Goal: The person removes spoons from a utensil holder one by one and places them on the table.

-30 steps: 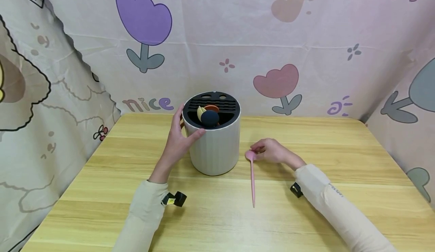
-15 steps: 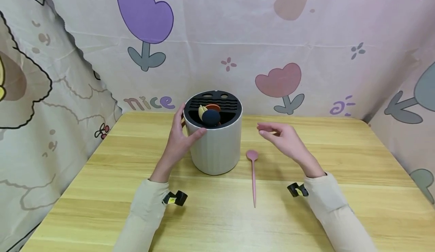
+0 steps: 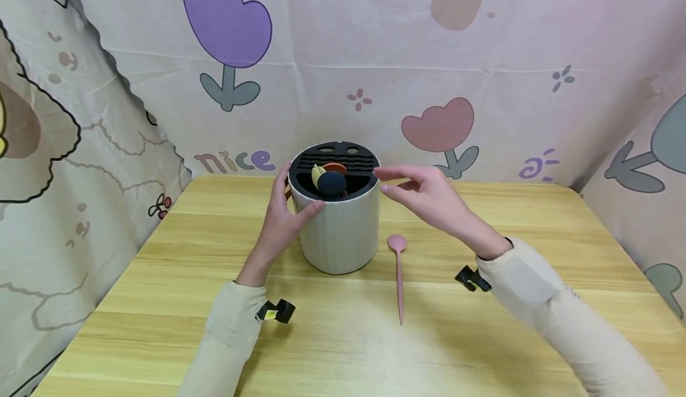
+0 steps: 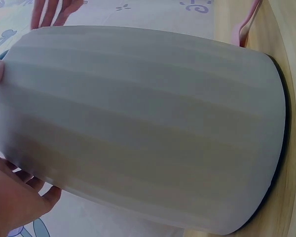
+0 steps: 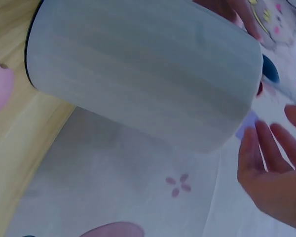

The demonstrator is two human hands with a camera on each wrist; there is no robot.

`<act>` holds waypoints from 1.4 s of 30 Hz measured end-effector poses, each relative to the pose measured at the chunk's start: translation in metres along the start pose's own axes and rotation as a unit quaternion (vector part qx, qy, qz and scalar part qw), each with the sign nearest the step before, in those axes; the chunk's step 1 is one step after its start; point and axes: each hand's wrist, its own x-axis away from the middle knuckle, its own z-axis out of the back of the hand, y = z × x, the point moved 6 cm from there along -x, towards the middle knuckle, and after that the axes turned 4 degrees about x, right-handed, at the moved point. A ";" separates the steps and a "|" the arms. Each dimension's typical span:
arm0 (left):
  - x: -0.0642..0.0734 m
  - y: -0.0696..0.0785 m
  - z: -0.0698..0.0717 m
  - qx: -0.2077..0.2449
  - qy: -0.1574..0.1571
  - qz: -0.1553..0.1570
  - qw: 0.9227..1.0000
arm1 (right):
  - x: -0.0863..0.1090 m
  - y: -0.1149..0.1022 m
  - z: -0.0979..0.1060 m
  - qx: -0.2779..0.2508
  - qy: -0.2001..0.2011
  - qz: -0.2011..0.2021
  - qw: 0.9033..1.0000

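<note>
A ribbed white utensil holder (image 3: 339, 239) with a black slotted top stands upright on the table. My left hand (image 3: 280, 209) grips its upper left side, fingers round the wall and thumb at the front, as the left wrist view also shows. Within the front compartment are utensils with a dark blue round head (image 3: 331, 184), a cream-yellow head (image 3: 317, 177) and an orange head (image 3: 335, 168). My right hand (image 3: 431, 197) is at the holder's right rim, fingers extended and holding nothing; whether it touches is unclear. A pink spoon (image 3: 399, 266) lies to the holder's right.
The wooden table (image 3: 187, 302) ends at a printed cloth backdrop (image 3: 332, 40), with more cloth hanging at both sides. A small black wrist camera (image 3: 276, 312) sits by the left cuff, another black camera (image 3: 473, 278) by the right.
My right hand has let go of the pink spoon, risen off the table and moved left to the holder's rim. The left hand keeps its grip and the spoon lies still.
</note>
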 end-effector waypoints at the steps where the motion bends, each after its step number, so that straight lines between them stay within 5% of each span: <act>1: 0.000 0.000 0.000 0.001 0.000 -0.001 1.000 | -0.004 -0.003 -0.001 0.002 0.000 0.005 1.000; 10: -0.002 -0.001 -0.001 0.003 -0.004 -0.008 1.000 | -0.031 -0.036 -0.018 -0.009 -0.032 0.067 0.997; 18: -0.001 -0.001 0.001 0.007 -0.002 -0.010 1.000 | -0.045 -0.043 -0.036 -0.033 -0.091 0.042 0.994; 42: 0.000 0.000 -0.001 0.010 -0.003 -0.016 1.000 | -0.051 -0.042 -0.037 -0.012 -0.091 0.080 0.993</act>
